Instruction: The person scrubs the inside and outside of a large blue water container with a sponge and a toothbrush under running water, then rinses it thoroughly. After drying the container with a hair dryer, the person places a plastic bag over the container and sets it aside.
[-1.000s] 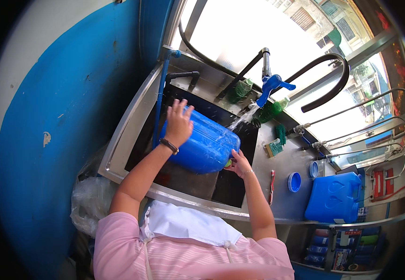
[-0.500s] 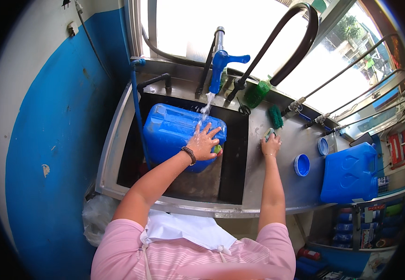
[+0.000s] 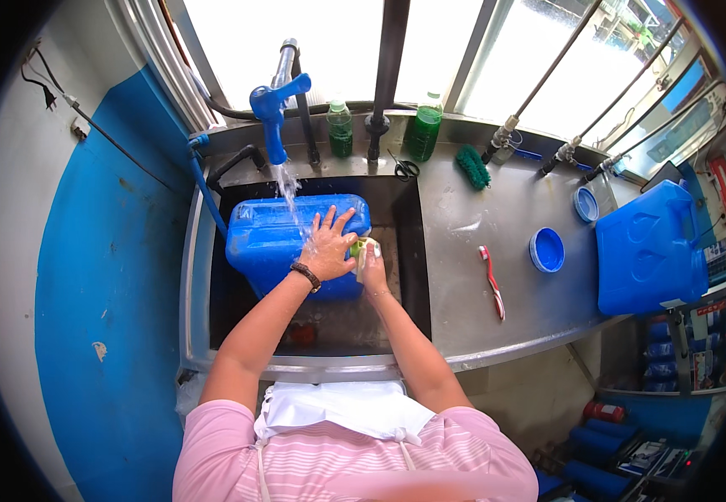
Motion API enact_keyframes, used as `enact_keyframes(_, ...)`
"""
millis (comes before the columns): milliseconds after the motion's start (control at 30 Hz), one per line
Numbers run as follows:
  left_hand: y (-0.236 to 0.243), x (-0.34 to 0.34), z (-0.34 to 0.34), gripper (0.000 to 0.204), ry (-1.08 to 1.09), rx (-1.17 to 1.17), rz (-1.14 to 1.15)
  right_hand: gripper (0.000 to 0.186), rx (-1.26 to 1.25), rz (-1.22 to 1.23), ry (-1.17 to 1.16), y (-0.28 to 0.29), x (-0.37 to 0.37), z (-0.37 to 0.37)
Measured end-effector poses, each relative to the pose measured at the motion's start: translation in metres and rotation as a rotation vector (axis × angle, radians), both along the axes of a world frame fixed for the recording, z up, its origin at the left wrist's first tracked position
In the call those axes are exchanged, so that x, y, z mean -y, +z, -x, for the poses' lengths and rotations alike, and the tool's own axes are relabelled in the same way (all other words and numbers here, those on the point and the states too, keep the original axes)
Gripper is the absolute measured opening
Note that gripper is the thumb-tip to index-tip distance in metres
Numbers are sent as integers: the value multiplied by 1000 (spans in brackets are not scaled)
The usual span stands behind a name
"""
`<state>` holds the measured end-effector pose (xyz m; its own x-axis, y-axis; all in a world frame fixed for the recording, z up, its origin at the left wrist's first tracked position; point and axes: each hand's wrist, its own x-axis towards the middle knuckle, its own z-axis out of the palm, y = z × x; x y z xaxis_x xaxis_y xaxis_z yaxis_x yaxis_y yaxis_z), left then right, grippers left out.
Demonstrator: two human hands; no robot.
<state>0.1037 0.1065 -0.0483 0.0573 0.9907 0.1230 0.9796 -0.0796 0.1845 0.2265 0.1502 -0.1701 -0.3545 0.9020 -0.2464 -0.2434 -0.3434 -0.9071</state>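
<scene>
Sink (image 3: pixel 409 289), jug (image 3: pixel 254 238) crosswise, top rightward

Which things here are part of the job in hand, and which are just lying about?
In use:
- blue jug, lying in the sink, left grip on it
- running tap
- sponge, in the right grip

Apparently just lying about:
- toothbrush
- green brush
- scissors
- green bottles
- round blue lids
- second jug

From afar I see two bottles of green liquid (image 3: pixel 423 135) by a bright window (image 3: pixel 329 50), scissors (image 3: pixel 407 170) and a green brush (image 3: pixel 472 167) on the steel counter (image 3: pixel 451 314), and a red-and-white toothbrush (image 3: pixel 492 287) near a round blue lid (image 3: pixel 547 250).
</scene>
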Motion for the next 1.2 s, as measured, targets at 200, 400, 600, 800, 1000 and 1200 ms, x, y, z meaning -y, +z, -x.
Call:
enact_keyframes(200,-1,6,-5,38,-34,-5,0,42,-146,583,294,7,-16,-21)
enact_keyframes(400,2,10,-8,38,-32,12,2,40,-309,237,-6,9,8,-10)
enact_keyframes(600,2,17,-10,40,-49,5,18,40,-126,626,197,14,-4,-11)
enact_keyframes(800,2,16,-11,39,-52,15,-4,48,823,-494,336,38,-37,-44)
enact_keyframes(1000,3,12,-8,38,-61,22,-24,53,12,306,230,39,13,-31)
enact_keyframes(1200,2,18,-6,38,-65,50,-19,52,1031,-850,-152,67,-82,-93)
